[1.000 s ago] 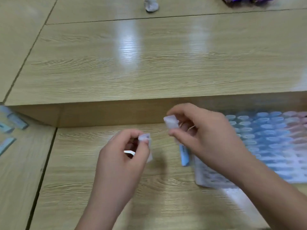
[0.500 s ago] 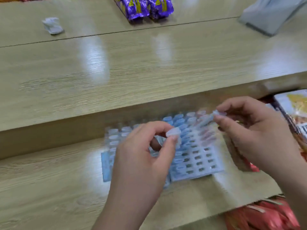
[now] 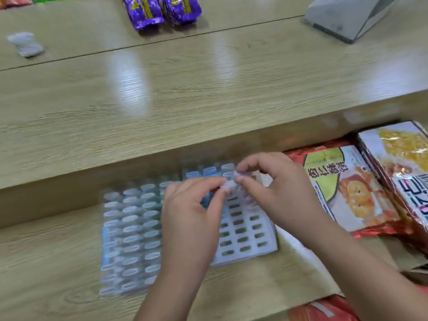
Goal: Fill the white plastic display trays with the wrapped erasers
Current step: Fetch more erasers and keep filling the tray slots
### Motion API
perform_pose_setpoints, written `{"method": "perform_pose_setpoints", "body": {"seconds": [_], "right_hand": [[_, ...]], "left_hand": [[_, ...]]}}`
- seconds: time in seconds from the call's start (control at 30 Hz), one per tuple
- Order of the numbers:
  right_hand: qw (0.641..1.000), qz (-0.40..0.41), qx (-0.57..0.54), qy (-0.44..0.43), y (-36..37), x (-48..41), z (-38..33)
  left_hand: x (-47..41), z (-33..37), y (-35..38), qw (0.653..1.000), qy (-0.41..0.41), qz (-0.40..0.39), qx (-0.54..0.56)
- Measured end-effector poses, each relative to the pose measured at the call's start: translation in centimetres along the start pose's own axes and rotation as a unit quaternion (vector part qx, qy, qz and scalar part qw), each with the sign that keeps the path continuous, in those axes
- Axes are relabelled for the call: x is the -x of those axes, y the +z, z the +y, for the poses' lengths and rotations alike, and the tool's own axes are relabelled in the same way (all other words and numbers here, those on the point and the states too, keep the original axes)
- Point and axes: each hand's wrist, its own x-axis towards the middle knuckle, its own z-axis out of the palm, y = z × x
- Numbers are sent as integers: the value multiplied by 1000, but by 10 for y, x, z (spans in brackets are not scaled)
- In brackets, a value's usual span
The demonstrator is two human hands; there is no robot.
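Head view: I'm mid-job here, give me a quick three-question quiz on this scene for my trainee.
1. True or false: every slot in the white tray is filled.
2. What lies right of the tray? A) snack packets B) scissors C) a mug
3. Fill in: the left hand and right hand each pinch a wrapped ____.
Key: 1 false; 2 A; 3 eraser.

The low wooden desk holds the white tray. Right of the tray lie snack bags. Behind the tray, on the higher shelf, sit purple packets, a grey box and a crumpled wrapper.
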Motion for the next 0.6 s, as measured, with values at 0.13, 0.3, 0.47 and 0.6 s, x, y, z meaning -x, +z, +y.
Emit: {"method": "perform_pose_setpoints", "body": {"seconds": [0.13,0.3,0.47,0.6], "right_hand": [[1000,-17,-18,6,-1,-2,5],[1000,-14,-1,-11,0,-6,10],[999,7,16,-50,1,-6,11],[995,-7,38,-90,-1,-6,14]], "left_hand": [[-1,3,9,1000,-2,-2,-25],[-3,2,13,999,14,6,-45],[-1,-1,14,990,67,26,-121],[0,-2,15,983,100,6,-154]]}}
